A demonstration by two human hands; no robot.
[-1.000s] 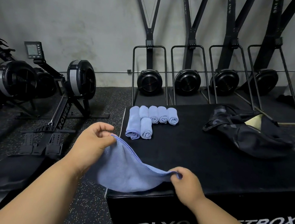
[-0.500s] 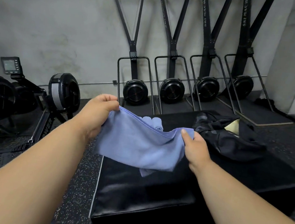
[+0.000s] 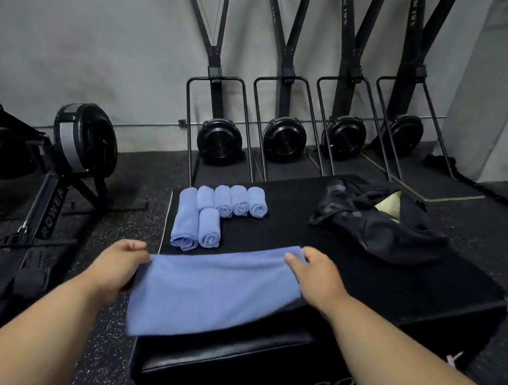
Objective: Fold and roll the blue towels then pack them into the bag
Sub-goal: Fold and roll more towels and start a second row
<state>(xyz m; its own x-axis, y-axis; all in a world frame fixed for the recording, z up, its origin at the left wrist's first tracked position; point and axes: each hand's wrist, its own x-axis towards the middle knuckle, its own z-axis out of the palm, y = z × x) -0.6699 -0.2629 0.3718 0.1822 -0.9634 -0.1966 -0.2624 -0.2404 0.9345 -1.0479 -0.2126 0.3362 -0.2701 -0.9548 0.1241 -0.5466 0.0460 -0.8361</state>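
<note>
Fingers (image 3: 137,250) of both hands are pinching a towel's (image 3: 212,295) far corners, holding it spread over the surface (image 3: 394,281) near six rolls (image 3: 222,207).

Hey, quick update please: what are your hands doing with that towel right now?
Left hand and right hand each pinch a top corner of the flat blue towel. Six rolled towels wait on the box; black bag open. Nothing blocking.

Rowing machine (image 3: 84,141), black plyo box (image 3: 289,370)
</note>
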